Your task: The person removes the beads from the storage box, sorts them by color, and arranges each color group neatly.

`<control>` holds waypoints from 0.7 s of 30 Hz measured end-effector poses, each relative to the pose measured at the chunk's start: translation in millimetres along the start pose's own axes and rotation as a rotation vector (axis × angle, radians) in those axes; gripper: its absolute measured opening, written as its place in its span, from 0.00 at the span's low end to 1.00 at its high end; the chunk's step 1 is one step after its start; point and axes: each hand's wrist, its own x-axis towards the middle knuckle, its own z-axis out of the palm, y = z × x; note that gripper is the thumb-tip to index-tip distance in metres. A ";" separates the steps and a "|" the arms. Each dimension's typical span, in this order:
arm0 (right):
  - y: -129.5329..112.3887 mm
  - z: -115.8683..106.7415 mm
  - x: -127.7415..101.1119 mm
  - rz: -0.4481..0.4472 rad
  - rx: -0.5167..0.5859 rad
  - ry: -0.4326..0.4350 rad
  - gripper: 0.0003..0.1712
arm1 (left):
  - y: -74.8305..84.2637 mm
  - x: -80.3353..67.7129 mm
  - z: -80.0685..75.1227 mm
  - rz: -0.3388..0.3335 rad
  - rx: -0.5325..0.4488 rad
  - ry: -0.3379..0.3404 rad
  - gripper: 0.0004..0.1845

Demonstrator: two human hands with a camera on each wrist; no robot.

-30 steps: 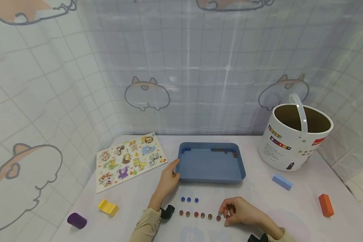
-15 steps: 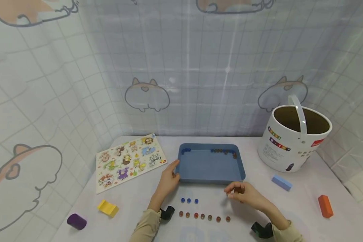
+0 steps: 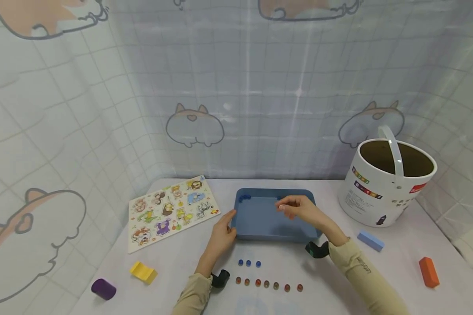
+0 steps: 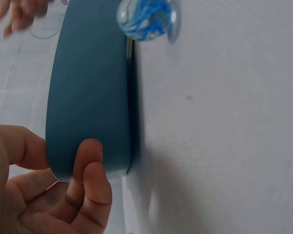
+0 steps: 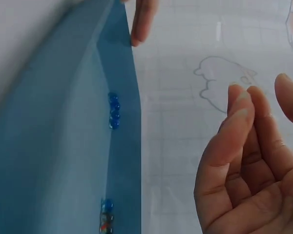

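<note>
A blue tray [image 3: 256, 218] lies on the table with blue marbles [image 3: 244, 198] along its back wall. My left hand [image 3: 222, 234] grips its front-left corner, fingers and thumb curled against the wall. My right hand [image 3: 299, 209] hovers over the right half of the tray, fingers bent and thumb apart, holding nothing in the right wrist view. It hides part of the back-right marbles. More marbles [image 5: 106, 214], blue and dark, show there in the right wrist view. In front of the tray sit three blue marbles [image 3: 248, 263] in a row and, nearer, several reddish-brown marbles [image 3: 258, 283].
An animal puzzle board [image 3: 173, 213] lies left of the tray. A yellow block [image 3: 143, 272] and a purple cylinder [image 3: 104, 289] are at the front left. At right stand a white bucket [image 3: 386, 183], a light-blue block [image 3: 371, 241] and an orange block [image 3: 428, 272].
My right hand has left the right end of the reddish-brown row, where a marble now sits uncovered, and moved forward over the tray. My left hand has stayed at the tray's corner.
</note>
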 end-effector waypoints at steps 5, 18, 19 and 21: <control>-1.8 7.0 41.9 0.072 0.075 -0.039 0.27 | 0.1 -0.7 1.7 0.012 0.000 0.013 0.32; 21.8 60.1 125.7 0.272 0.252 0.015 0.24 | 3.3 -1.9 1.8 -0.003 0.027 0.023 0.32; 22.5 63.3 128.8 0.291 0.259 0.035 0.24 | 3.8 -1.6 2.1 0.000 0.031 0.024 0.32; 23.1 68.8 134.1 0.329 0.278 0.071 0.23 | 4.8 -0.8 2.5 -0.004 0.039 0.026 0.32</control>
